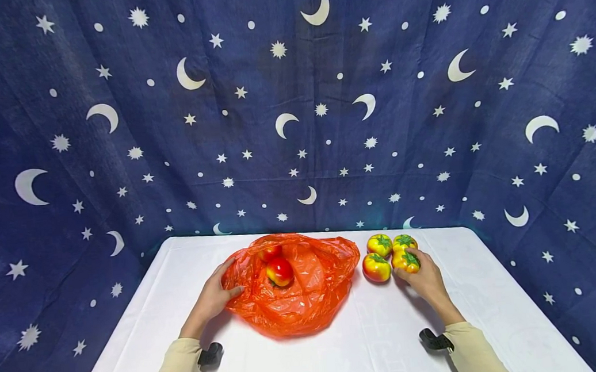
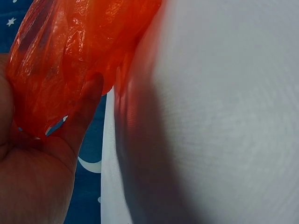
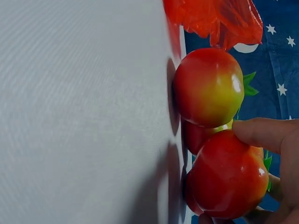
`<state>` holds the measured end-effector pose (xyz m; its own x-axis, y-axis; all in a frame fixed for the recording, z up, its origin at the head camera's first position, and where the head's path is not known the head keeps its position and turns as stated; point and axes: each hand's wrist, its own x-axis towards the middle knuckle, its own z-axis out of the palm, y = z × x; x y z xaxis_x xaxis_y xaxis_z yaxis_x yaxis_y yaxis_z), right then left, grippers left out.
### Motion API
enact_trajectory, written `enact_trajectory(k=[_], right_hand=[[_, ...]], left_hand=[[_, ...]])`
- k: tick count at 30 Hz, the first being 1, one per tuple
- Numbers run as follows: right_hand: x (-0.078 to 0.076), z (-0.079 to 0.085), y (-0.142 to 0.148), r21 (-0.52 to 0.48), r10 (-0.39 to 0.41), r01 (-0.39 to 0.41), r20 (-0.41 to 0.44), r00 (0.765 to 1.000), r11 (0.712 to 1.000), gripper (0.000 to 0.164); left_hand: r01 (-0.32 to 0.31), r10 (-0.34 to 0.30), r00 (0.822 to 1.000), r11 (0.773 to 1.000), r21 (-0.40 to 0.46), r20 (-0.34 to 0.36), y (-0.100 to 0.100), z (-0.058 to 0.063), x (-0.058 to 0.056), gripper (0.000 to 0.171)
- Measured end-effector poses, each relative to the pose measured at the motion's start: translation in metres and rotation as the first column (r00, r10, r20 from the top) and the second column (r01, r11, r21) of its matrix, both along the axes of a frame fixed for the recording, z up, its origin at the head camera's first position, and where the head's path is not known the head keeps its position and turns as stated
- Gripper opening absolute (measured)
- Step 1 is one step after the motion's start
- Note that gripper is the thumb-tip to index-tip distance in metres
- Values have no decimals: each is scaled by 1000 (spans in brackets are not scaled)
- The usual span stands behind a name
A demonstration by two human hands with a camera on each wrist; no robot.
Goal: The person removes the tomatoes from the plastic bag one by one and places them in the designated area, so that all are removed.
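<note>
A red plastic bag [image 1: 306, 300] lies with its mouth spread on the white table. Two tomatoes [image 1: 280, 271] are within it, red with some yellow. My left hand [image 1: 213, 294] holds the bag's left edge; in the left wrist view the thumb [image 2: 88, 109] lies against the thin plastic. To the right of the bag, several red-and-yellow tomatoes [image 1: 376, 267] with green leafy tops stand close together. My right hand [image 1: 425, 275] grips the nearest right one [image 3: 229, 175], thumb on one side and fingers partly hidden behind it. That tomato overlaps its neighbours in the right wrist view.
The white-covered table [image 1: 341, 359] carries the bag and the tomatoes near its far edge. Behind it and at both sides hangs a dark blue curtain [image 1: 252, 131] with moons and stars. A black strap [image 1: 211, 354] sits on each wrist.
</note>
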<state>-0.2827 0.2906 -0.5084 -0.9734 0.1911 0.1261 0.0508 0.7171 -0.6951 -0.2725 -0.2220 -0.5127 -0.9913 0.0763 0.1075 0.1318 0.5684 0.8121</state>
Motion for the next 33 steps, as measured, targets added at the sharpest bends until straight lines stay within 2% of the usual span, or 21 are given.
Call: enact_trajectory(k=[9,20,28,33], right_hand=[[-2,-8,3,0,-1,1,7,1000,1000,68],[-3,-11,2,-5,14,-14,28,1000,1000,67],[-2,-6,1,-2,7,-7,-13,1000,1000,64],[1,6,-1,-12,-2,2,-31,1000,1000,64]], left_hand=[[-4,4,1000,1000,-2,-15,0,-3,0,80],[-9,9,1000,1000,-12,4,2,-1,1,80],[-3,3,1000,1000,-11,-10,0,-3,0,80],[-8,7,999,1000,-9,-52,1,-5,0,80]])
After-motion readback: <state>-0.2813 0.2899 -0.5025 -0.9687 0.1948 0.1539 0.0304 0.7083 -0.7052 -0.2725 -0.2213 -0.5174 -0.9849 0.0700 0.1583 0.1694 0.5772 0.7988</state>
